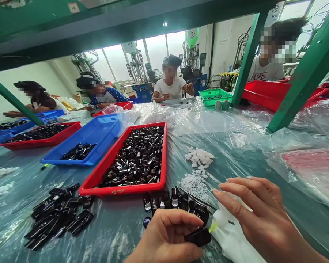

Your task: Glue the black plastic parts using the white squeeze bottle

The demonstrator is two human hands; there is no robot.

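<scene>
My left hand (164,236) pinches a glossy black plastic part (199,236) at the bottom middle of the view. My right hand (259,215) is just to its right, wrapped around a white squeeze bottle (222,221) with a yellow-green tip (213,227). That tip points at the black part, a small gap apart. Beyond my hands lies a short row of similar black parts (175,201). A looser heap of them (57,217) sits to the left. White plastic granules (199,157) lie scattered above my right hand.
A red tray (120,190) heaped with black parts stands ahead, beside a blue tray (98,128). Further trays line the left side. Clear plastic sheeting (208,128) covers the table. Several people sit across it, and green table legs rise overhead.
</scene>
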